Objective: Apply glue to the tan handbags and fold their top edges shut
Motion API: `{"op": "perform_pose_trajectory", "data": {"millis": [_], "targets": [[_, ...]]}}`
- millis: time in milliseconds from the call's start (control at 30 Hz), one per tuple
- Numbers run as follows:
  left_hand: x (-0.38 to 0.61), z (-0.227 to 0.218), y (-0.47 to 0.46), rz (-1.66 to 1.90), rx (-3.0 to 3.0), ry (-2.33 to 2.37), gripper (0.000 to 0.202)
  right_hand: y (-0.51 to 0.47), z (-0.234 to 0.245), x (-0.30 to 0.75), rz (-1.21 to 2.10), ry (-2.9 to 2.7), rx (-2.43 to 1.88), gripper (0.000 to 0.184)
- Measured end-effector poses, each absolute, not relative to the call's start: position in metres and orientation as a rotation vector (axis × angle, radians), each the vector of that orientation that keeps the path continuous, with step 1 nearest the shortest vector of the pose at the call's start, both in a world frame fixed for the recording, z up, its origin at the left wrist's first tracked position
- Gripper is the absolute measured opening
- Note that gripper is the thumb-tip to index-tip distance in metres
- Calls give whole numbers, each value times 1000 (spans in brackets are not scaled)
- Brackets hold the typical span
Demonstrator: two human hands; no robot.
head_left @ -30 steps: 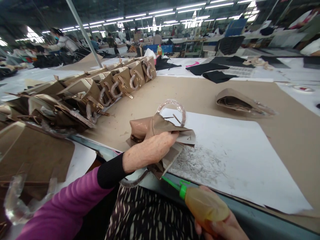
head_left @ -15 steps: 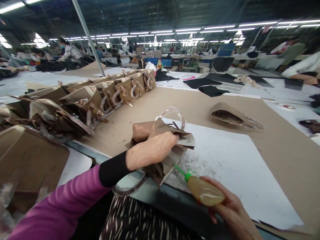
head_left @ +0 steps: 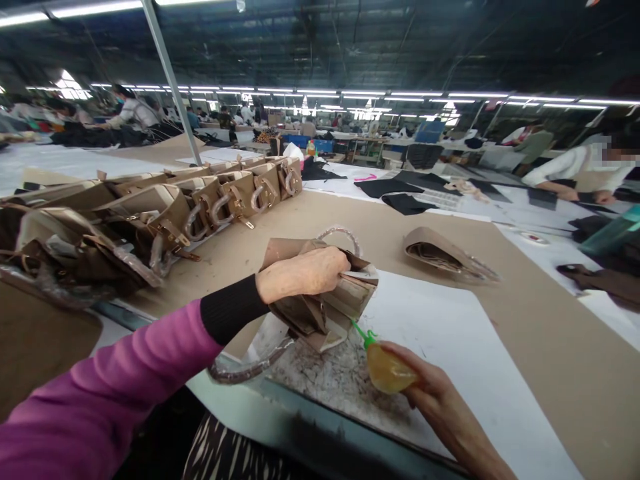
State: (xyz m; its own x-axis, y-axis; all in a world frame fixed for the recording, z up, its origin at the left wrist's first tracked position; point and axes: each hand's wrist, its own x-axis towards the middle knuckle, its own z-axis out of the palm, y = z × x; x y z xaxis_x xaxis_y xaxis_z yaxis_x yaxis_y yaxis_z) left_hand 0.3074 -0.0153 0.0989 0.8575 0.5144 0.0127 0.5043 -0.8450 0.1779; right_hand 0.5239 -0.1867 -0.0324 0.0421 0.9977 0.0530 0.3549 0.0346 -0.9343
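My left hand [head_left: 303, 273] is closed over the top of a tan handbag [head_left: 325, 303], holding it tilted above a white sheet [head_left: 450, 347] on the table. One plastic-wrapped handle [head_left: 250, 367] of the bag hangs over the table's front edge. My right hand [head_left: 430, 393] grips a small amber glue bottle [head_left: 387, 368]. The bottle's green nozzle [head_left: 361, 331] points up at the bag's lower edge, very close to it or touching.
A long row of tan handbags [head_left: 165, 213] lies along the left of the brown table [head_left: 550, 347]. Another flat bag piece [head_left: 445, 253] rests behind the white sheet. Black fabric pieces [head_left: 400, 193] lie farther back. Other people work at distant tables, one seated at far right [head_left: 575, 173].
My left hand has lifted and tilted the bag toward me. My right hand has brought the glue bottle up and leftward, so its nozzle now reaches the bag's underside. The camera has tilted up.
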Motion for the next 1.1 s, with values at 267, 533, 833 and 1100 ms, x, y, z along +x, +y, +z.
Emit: {"op": "perform_pose_trajectory", "data": {"millis": [267,533,833,1100], "targets": [[323,110,18,-29,2824,728,20,-181,-35,547,779,-1756,-1411,43],[342,113,33,-94,2838,683,25,-166,16,557,761,-1787,-1388,36],[340,110,31,-85,2846,683,23,-176,-43,548,1081,-1331,-1392,43],[320,100,5,77,2872,708,28,-200,-45,521,1390,-770,-1251,47]]}}
